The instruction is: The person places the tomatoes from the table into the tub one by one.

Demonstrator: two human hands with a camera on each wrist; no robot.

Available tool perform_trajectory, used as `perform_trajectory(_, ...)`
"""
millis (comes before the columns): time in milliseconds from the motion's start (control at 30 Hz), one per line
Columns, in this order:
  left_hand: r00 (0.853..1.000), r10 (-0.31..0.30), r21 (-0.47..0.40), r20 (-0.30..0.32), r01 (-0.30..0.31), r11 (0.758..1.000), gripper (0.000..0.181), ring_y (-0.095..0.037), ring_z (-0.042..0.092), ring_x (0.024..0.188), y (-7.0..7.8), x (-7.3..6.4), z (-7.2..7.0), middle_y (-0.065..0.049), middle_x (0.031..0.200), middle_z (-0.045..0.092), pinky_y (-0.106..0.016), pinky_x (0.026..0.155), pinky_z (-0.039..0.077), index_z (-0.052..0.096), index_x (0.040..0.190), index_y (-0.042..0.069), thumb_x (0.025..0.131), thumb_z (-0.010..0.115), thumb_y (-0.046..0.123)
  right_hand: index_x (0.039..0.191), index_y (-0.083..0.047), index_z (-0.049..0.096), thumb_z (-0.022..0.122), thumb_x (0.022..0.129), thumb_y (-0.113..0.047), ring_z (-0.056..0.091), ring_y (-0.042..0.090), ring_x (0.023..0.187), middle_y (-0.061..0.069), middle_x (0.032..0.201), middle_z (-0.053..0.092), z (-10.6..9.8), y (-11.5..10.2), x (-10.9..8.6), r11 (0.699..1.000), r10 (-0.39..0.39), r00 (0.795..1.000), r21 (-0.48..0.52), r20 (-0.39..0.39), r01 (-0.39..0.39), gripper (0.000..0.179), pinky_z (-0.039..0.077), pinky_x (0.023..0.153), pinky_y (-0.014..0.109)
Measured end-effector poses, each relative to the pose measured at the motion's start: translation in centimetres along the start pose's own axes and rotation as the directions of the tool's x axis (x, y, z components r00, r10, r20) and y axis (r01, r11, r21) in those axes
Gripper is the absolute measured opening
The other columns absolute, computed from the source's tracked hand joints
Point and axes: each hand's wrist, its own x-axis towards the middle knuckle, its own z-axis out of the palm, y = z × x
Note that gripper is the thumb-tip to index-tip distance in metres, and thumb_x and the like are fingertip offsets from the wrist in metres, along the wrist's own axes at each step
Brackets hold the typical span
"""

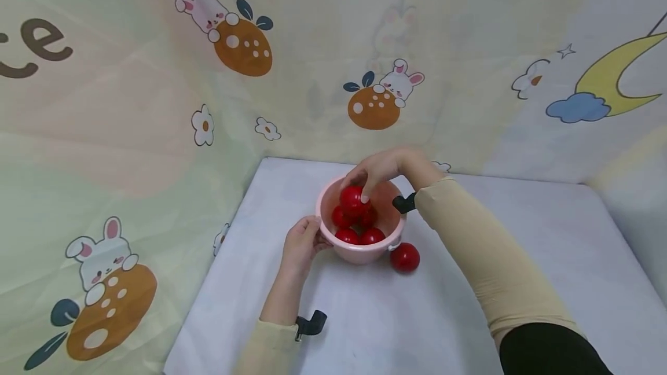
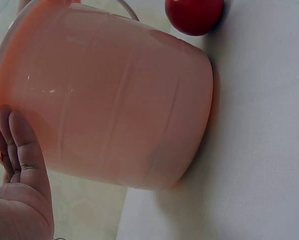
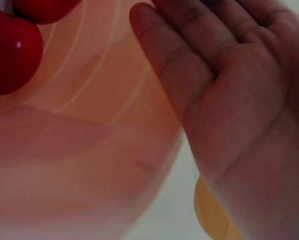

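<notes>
A pink bucket (image 1: pixel 359 256) stands on the white table, with several glossy red round fruits inside. At its left rim my left hand (image 1: pixel 302 243) pinches the edge, thumb above and fingers against the outer wall. In the left wrist view, the fingers (image 2: pixel 27 145) lie along the bucket (image 2: pixel 114 95) just under the rim. My right hand (image 1: pixel 377 171) reaches over the far rim and grips the topmost red round fruit (image 1: pixel 353 201) between thumb and fingers. That grip is out of frame in the right wrist view, where two red fruits (image 3: pixel 14 52) show beside the hand (image 3: pixel 239 100).
One more red round fruit (image 1: pixel 405 257) lies on the table just right of the bucket, near its handle joint (image 1: pixel 394 246). The white table (image 1: pixel 469 305) meets a printed cloth backdrop (image 1: pixel 307 74) at the back and left.
</notes>
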Motion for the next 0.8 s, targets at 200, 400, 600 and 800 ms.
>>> perform_trajectory(200,1.000,-0.014,0.004,0.011,0.014,1.000,0.041,-0.026,0.071,0.085,-0.1,0.1,0.1,-0.026,0.107,0.068,-0.033,0.079,0.061,0.063,0.121,0.004,0.099,0.056,0.038,0.129,-0.035,0.062,0.086,0.074,-0.021,0.042,0.025,0.131,-0.005,0.134,0.055,0.6,0.1,1.3,0.990,0.111,0.994,-0.088,0.016,-0.109,0.063,0.056,0.095,0.047)
perform_trajectory(400,1.000,0.002,0.014,0.003,-0.002,1.000,0.042,-0.026,0.070,0.084,0.0,0.2,-0.1,-0.025,0.107,0.068,-0.032,0.078,0.061,0.063,0.120,0.004,0.099,0.056,0.040,0.127,-0.035,0.062,0.085,0.074,-0.015,0.038,0.027,0.133,-0.002,0.136,0.051,1.2,-0.5,2.0,0.977,0.183,0.981,-0.124,0.061,-0.174,0.062,0.053,0.098,0.051)
perform_trajectory(600,1.000,-0.012,-0.001,0.025,0.012,1.000,0.044,-0.025,0.070,0.084,0.1,0.2,-0.1,-0.030,0.112,0.065,-0.032,0.080,0.061,0.061,0.121,0.002,0.099,0.056,0.040,0.125,-0.033,0.062,0.087,0.071,-0.016,0.041,0.027,0.129,0.000,0.132,0.055,1.5,-0.3,2.0,0.963,0.231,0.971,-0.155,0.057,-0.220,0.061,0.055,0.095,0.049)
perform_trajectory(800,1.000,-0.010,0.003,0.009,0.010,1.000,0.043,-0.024,0.070,0.082,0.0,0.3,0.0,-0.028,0.108,0.066,-0.032,0.078,0.061,0.062,0.121,0.002,0.100,0.056,0.039,0.121,-0.033,0.063,0.086,0.073,-0.018,0.042,0.027,0.127,-0.001,0.127,0.057,1.9,-0.3,2.2,0.949,0.256,0.966,-0.203,0.046,-0.242,0.056,0.057,0.092,0.048)
